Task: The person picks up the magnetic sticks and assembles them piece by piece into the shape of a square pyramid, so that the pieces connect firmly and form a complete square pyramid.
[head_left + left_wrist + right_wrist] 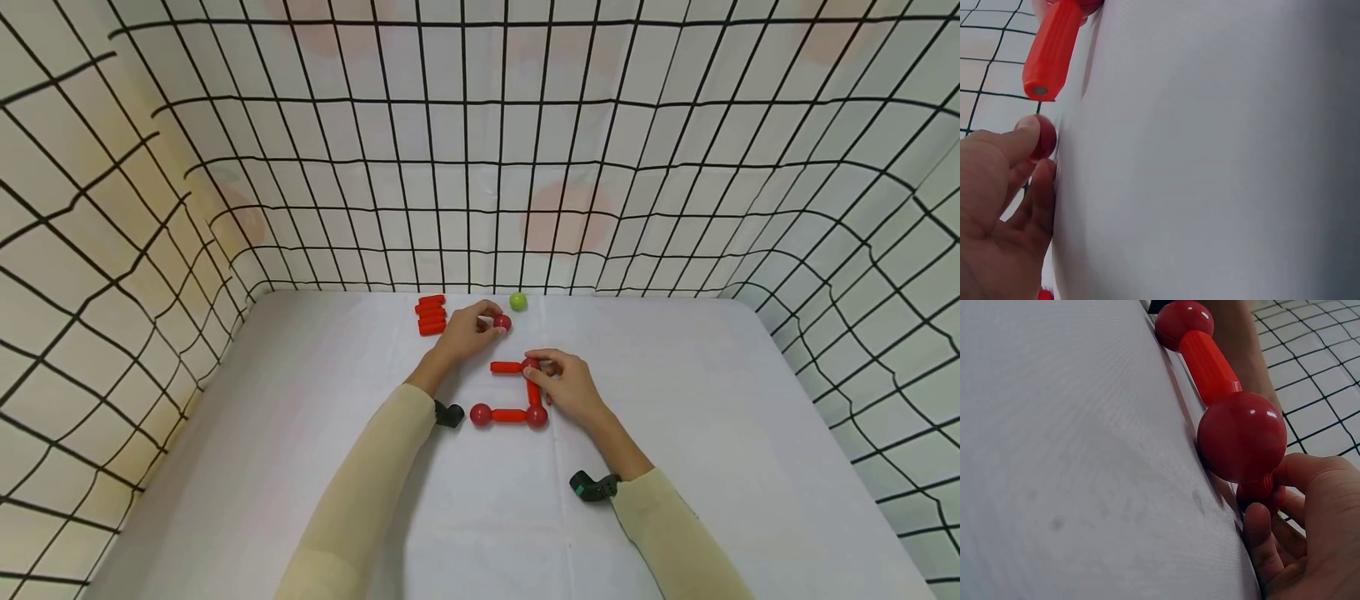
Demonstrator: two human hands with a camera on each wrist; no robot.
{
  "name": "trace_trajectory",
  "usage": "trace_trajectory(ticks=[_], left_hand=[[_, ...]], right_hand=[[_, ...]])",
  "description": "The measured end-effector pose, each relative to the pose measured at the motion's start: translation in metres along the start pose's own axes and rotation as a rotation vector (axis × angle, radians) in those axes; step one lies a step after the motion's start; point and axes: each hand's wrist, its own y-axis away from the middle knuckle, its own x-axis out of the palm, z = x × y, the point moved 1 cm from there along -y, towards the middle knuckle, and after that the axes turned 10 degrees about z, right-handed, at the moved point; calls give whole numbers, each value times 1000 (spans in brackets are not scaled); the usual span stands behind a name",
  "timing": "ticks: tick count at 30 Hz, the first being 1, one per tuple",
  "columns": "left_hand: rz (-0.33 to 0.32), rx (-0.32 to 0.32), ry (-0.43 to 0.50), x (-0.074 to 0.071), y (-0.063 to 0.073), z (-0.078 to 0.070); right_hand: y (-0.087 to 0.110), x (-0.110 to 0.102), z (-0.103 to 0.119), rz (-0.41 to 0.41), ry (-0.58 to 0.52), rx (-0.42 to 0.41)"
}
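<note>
Loose red rods (431,315): grouped on the bench (262,433), just left of the left hand. Rigid and probably light; lift one by the middle of its barrel, keeping both ends free.

Left hand (467,333): thumb and fingertips closed to a pinch on the single red ball (502,322), the remaining fingers loosely bent. The glossy, hard-looking surface may slip or roll; grip it at opposite sides.

Green ball (518,302): on the bench, just beyond the left hand's fingertips, near the held ball.

Linked frame of rods and balls: between the hands, nearer the right one. Its lower left ball (481,414) lies to the right of the left wrist; its free rod (506,367) points from the right hand's fingertips toward the left (the exposed tip carries a grey disc, possibly a magnet). The joints are likely the weak points; steady the frame at a ball, not a rod end.

Right hand (573,387): thumb and fingers narrowed around the far corner ball (531,364).
</note>
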Motion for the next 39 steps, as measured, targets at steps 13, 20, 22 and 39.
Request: trace_trajectory(ticks=[13, 20, 22, 39], left_hand=[[27, 23, 23, -10, 35, 7], [5, 69, 86, -17, 56, 12], [7, 83, 109, -17, 62, 13], [32, 74, 79, -3, 83, 22]], right_hand=[[2, -1, 2, -12, 8, 34], [2, -2, 1, -8, 14, 12], [1, -2, 1, -10, 10, 9], [1, 1, 2, -12, 1, 24]])
